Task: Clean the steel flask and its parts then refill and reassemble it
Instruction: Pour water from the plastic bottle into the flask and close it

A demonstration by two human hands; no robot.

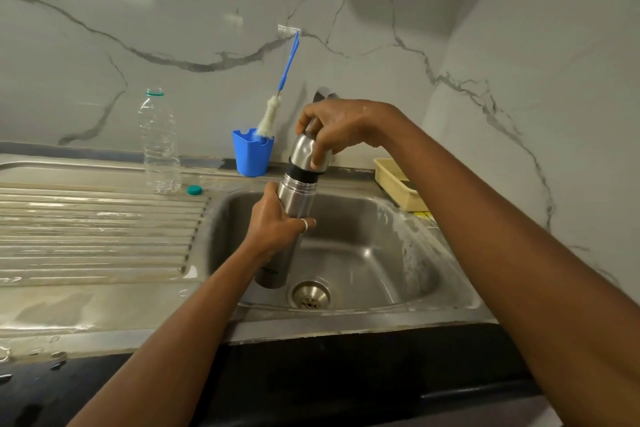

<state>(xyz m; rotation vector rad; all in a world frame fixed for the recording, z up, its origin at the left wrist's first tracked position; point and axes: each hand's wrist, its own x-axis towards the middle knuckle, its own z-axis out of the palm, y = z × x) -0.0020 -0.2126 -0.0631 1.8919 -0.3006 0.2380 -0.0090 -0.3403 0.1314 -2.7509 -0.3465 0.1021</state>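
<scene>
Flask tilts over the sink, left hand wrapped round its body, right hand clamped on the cap at twelve o'clock; I'd steady the body, turning the cap squarely.

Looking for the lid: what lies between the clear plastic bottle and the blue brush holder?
In the head view, a small teal cap lies on the sink ledge between the plastic bottle and the blue holder.
</scene>
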